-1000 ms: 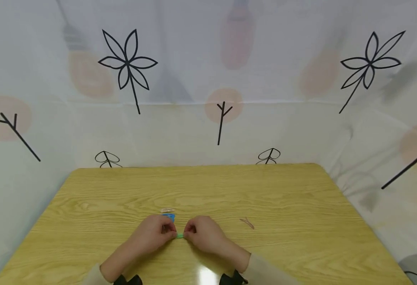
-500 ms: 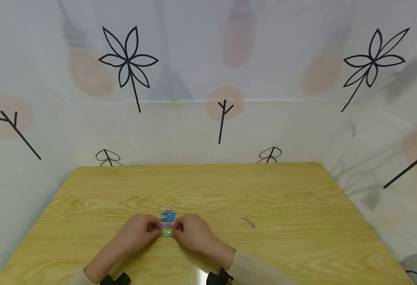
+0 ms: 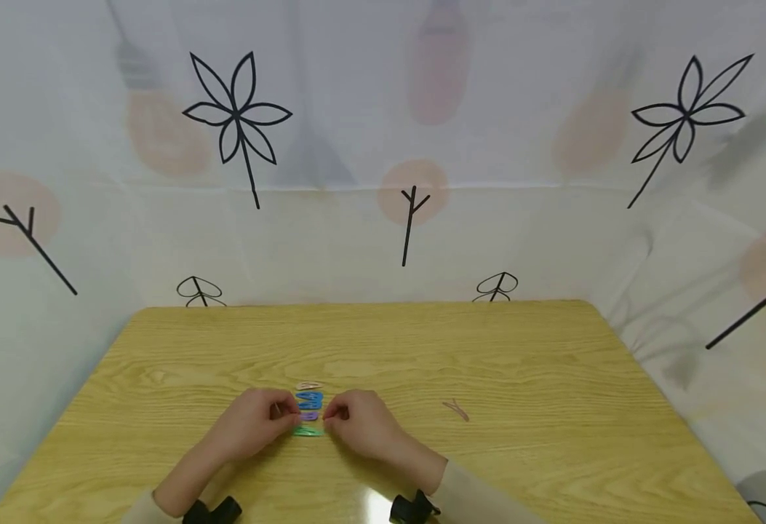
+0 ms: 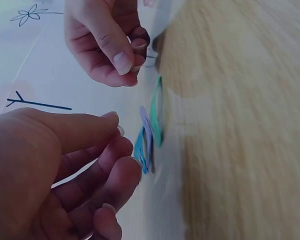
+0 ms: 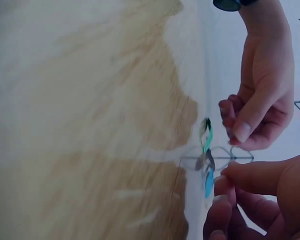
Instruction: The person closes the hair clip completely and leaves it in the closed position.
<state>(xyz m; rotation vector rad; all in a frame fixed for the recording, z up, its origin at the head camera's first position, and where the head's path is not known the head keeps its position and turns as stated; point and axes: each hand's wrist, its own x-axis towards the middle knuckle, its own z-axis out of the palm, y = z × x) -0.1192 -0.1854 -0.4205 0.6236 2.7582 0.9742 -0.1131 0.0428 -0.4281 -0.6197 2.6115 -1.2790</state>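
A green snap hair clip [image 3: 308, 431] lies crosswise on the table, nearest the person in a short column of clips. Just beyond it come a purple clip [image 3: 308, 416], blue clips [image 3: 309, 400] and a beige clip [image 3: 309, 386]. At the column's left side is the left hand [image 3: 258, 421], its fingertips overlapping the end of the purple clip in the head view. The right hand [image 3: 364, 422] hovers at the right end, fingers loosely bent. In the left wrist view both hands show bare fingertips, apart from the green clip [image 4: 156, 117].
Off to the right lies a brownish-pink clip [image 3: 456, 410], its two arms spread in a V. The wooden table [image 3: 520, 349] ends at a patterned cloth backdrop [image 3: 330, 247]. Black bands [image 3: 414, 507] sit on the wrists.
Both hands carried the green clip left and placed it below the purple one. The fingers then let go, the right hand drawing slightly to the right.
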